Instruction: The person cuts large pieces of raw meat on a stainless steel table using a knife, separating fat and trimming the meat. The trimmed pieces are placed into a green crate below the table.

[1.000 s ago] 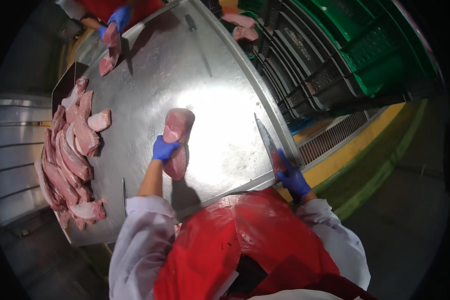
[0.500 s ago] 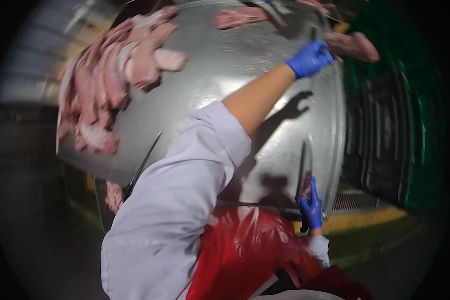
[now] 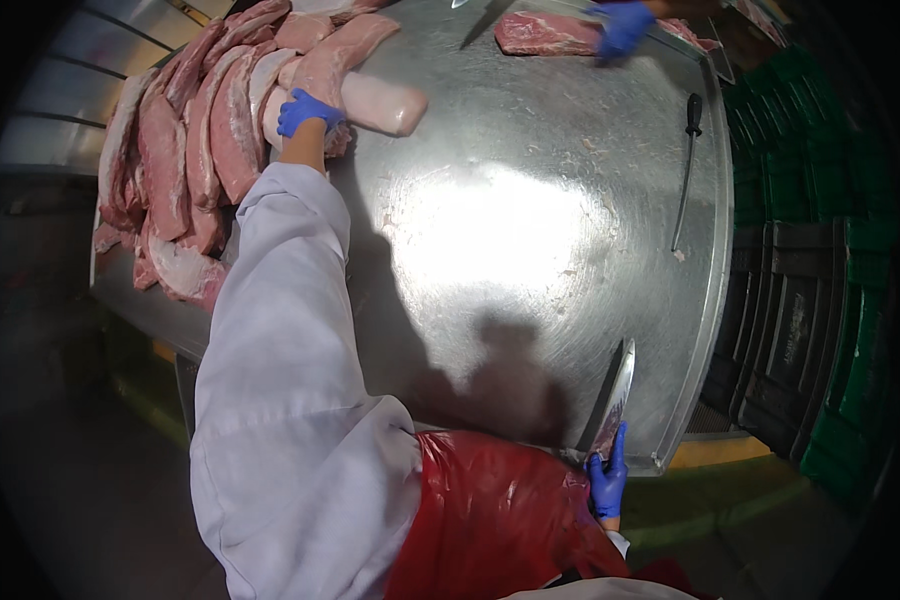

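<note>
My left hand [image 3: 308,112] lies over a pale pork loin [image 3: 272,122] in the heap of loins [image 3: 175,150] at the far left of the steel bench [image 3: 590,290]; its fingers are spread, and I cannot tell whether they grip it. I expect the loin to be fairly heavy, limp and slick, not fragile but likely to sag (wet fat gives little bite), so I would take it around the middle, fingers wrapped well under. My right hand [image 3: 607,485] is closed around a knife [image 3: 620,385] at the near right corner of the bench, tip away from me. As for writing, pale lettering shows on a black crate [image 3: 792,345] beyond the bench's right edge, too small for me to make out.
</note>
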`<state>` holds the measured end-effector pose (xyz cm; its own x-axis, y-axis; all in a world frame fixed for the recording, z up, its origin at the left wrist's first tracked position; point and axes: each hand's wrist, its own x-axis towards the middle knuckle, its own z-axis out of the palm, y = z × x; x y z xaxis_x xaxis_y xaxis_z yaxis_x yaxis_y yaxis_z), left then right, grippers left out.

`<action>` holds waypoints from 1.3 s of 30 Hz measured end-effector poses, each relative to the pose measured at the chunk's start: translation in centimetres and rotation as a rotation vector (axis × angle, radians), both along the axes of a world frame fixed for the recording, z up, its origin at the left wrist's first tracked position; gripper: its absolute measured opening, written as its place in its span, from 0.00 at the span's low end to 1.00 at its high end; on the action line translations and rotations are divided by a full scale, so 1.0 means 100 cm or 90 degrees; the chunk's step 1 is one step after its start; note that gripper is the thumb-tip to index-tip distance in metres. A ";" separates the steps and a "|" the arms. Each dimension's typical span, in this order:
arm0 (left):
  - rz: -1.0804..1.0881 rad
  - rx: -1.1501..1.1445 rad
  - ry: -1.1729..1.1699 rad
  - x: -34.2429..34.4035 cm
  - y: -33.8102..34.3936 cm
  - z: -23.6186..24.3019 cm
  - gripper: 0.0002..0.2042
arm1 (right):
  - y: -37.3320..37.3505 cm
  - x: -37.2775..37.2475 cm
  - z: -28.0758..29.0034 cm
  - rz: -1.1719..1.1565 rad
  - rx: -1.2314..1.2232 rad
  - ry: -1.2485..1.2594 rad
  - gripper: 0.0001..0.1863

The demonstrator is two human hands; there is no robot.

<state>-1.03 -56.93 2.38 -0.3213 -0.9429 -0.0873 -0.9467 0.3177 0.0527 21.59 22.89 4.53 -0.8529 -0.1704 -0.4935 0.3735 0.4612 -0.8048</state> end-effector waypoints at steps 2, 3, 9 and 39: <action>0.001 0.078 0.034 0.004 -0.027 -0.002 0.56 | -0.013 0.001 0.013 0.029 0.054 -0.015 0.43; -0.002 0.115 0.069 0.015 -0.057 -0.008 0.55 | -0.017 0.001 0.016 0.035 0.038 0.003 0.43; 0.060 0.926 0.595 0.050 -0.049 -0.054 0.16 | -0.025 0.016 0.017 0.046 0.048 0.061 0.42; -0.099 0.921 1.072 0.125 0.415 0.114 0.23 | 0.149 0.037 0.018 -0.069 0.007 0.077 0.41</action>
